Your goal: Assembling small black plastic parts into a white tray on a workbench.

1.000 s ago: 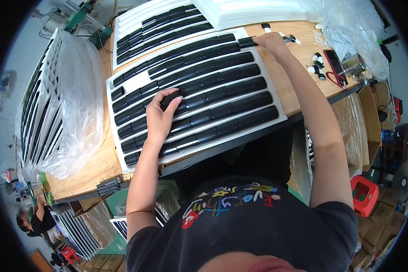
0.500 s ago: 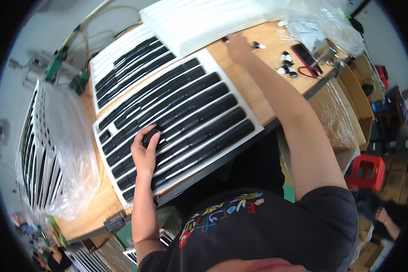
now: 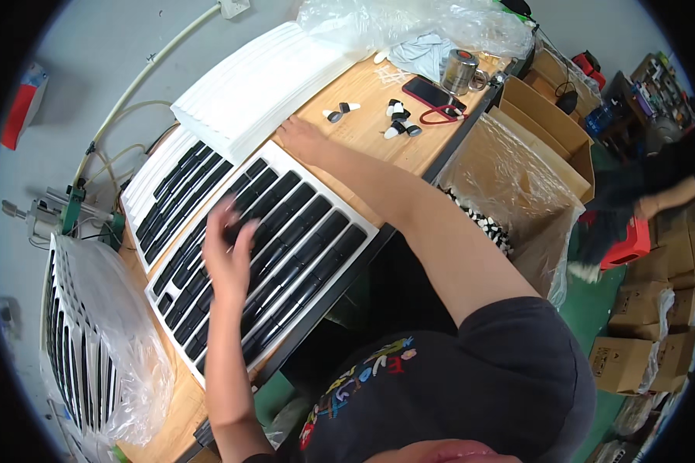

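The left hand (image 3: 228, 243) is up over a white tray (image 3: 369, 225) that is full of long rows of shiny black pieces (image 3: 336, 255). Its thumb and fingers are spread apart, but the hand is blurry and there is black right behind it, so I cannot tell if it holds a piece. The right hand (image 3: 301, 140) is past the far end of the tray, low by the wood table (image 3: 363, 158) and close to the corner of a tall stack of white trays (image 3: 232, 89). Its fingers are bent and partly hidden, so I cannot tell if they pinch anything. The tray lies flat on the table, in front of the person. Just beside it is another tray (image 3: 135, 208) with black rows too. To the right of the right hand, some small black and white caps (image 3: 398, 119) lie on the wood. Near them are a dark phone (image 3: 434, 95), a red-handled tool (image 3: 442, 117) and a shiny mug (image 3: 461, 73). A gray cloth (image 3: 421, 54) is behind the mug. On the far left stands a bundle of trays (image 3: 77, 332) in clear plastic.
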Tool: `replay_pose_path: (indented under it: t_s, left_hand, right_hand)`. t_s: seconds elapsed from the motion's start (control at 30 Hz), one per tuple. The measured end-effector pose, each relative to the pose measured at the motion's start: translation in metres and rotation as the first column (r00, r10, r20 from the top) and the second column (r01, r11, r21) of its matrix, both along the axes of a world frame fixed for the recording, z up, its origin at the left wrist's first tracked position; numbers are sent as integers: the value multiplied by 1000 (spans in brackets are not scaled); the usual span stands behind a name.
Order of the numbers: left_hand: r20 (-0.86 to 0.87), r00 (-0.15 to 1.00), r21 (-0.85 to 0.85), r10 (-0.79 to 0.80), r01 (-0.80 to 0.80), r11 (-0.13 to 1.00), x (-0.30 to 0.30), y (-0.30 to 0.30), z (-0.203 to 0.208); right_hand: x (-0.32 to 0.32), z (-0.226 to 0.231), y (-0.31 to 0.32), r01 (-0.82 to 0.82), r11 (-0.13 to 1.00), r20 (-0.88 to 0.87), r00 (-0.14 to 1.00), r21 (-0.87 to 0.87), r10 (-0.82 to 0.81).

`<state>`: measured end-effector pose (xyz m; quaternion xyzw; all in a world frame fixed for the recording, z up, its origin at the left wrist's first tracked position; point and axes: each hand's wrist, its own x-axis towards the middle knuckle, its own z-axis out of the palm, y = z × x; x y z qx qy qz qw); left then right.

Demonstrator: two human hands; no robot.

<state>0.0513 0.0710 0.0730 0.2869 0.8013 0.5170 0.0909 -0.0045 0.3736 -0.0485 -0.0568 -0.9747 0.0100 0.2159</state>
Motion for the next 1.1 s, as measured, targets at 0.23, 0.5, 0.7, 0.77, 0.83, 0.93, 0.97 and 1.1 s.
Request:
replay_pose_path:
  t_s: [0.23,0.5,0.7,0.77,0.83,0.93,0.97,1.1]
  left_hand:
    - [-257,894,65,-368,395,916,-61,168,61]
    - [334,786,654,-520,204,728,2,157,15]
    - [478,644,759,-597,39,650,44,114,-13]
    - [484,663,752,-571,19,659,46,100,-18]
    - [495,666,743,-558,8,669,51,90,-18]
    - [455,659,769,-599,48,637,60,80,-15]
    - [450,663,770,-598,51,636,64,78,-14]
    - [466,618,771,-633,68,633,70,59,-22]
  right_hand:
    - [44,3,-3,-28,883,-278,953,-469,-118]
    - [197,108,-13,-483,126,-487,763,-866,-425]
    - [217,122,-67,-506,163,-530,777,-847,-339]
    - [220,122,-81,-509,185,-541,782,-841,-310]
    - [221,122,-91,-512,220,-557,779,-830,-288]
    - [224,116,-104,-532,261,-584,787,-806,-198]
    - [227,115,-107,-483,300,-545,819,-823,-177]
    - [235,127,-114,-383,379,-447,890,-842,-93]
